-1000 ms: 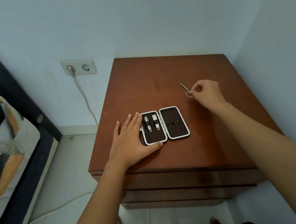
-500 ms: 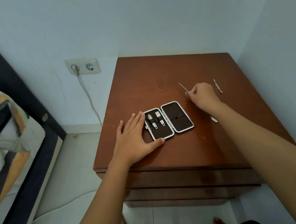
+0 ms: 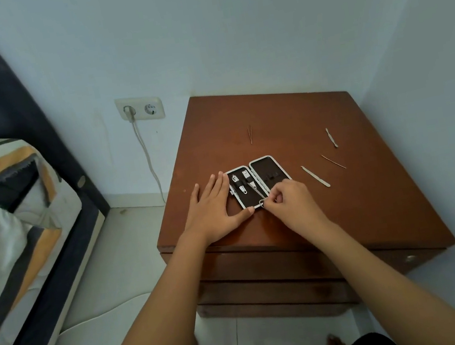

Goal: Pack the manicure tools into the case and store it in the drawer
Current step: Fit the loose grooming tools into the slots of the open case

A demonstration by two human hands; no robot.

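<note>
Head view looks down on the wooden nightstand [image 3: 301, 119], where the manicure case [image 3: 260, 180] lies open. A second ago the right hand [image 3: 294, 206] was at the scissors farther back on the top; now it has come to the case's near edge, fingers pinched on the small scissors [image 3: 257, 194], blades angled across the left half. The left hand [image 3: 212, 213] stays flat, fingers spread, against the case's left side. Tweezers [image 3: 250, 134] and three slim tools [image 3: 315, 176] lie loose on the wood.
</note>
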